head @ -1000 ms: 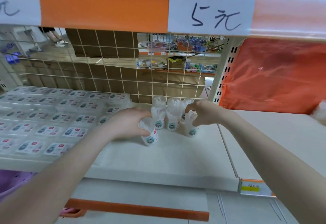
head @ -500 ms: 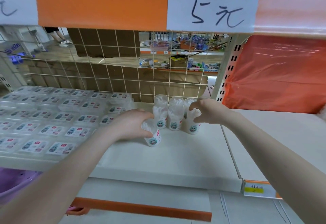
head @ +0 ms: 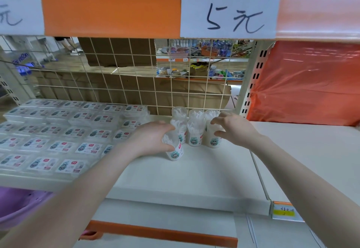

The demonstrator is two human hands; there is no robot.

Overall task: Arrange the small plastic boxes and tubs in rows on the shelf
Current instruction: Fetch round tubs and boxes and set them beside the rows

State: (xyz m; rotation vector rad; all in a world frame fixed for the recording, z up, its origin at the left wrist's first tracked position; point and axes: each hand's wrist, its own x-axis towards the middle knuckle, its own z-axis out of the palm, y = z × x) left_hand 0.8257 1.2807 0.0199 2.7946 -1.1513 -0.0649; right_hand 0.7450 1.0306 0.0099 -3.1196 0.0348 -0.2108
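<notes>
Several round clear tubs of cotton swabs (head: pixel 194 130) stand in two short rows at the back of the white shelf (head: pixel 185 177). My left hand (head: pixel 150 138) grips one tub (head: pixel 174 151) in front of the left end of these rows, its base on the shelf. My right hand (head: pixel 233 128) sits over the front right tub (head: pixel 213 136), fingers spread and loosely curled above its top, thumb beside it; whether it touches the tub is unclear. Flat clear boxes (head: pixel 58 130) with labels fill the shelf's left half in rows.
A wire grid (head: pixel 136 84) closes the back of the shelf. A perforated upright post (head: pixel 251 84) and an orange plastic sheet (head: pixel 307 84) stand to the right. The orange edge of the shelf above (head: pixel 111 11) carries paper price labels. A purple basin (head: pixel 21 206) sits lower left.
My right hand has loosened from pinching the front right tub and its fingers have spread above it. My left hand keeps its hold on the front tub, almost unmoved.
</notes>
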